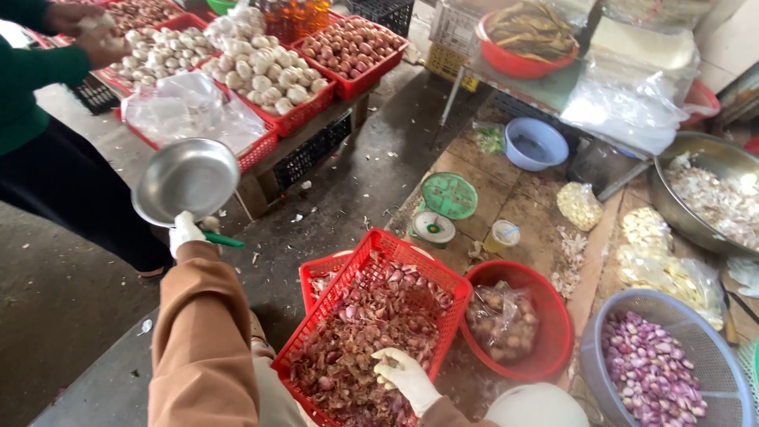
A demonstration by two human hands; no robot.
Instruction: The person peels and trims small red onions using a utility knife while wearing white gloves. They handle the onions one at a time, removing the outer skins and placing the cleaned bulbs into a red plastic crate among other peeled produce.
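Observation:
My left hand (186, 231), in a white glove with a brown sleeve, holds up a round metal pan (186, 179) and a green-handled tool beside it. My right hand (405, 376), also gloved in white, rests in a red plastic basket (411, 257) full of purple shallot skins and pinches some of them. A second red basket lies under the first.
A red basin (553, 316) with bagged shallots sits to the right, beside a grey colander (711, 348) of peeled shallots. A green scale (443, 207) stands behind. Red crates of garlic and shallots (348, 47) line a stand. Another person in green stands at left.

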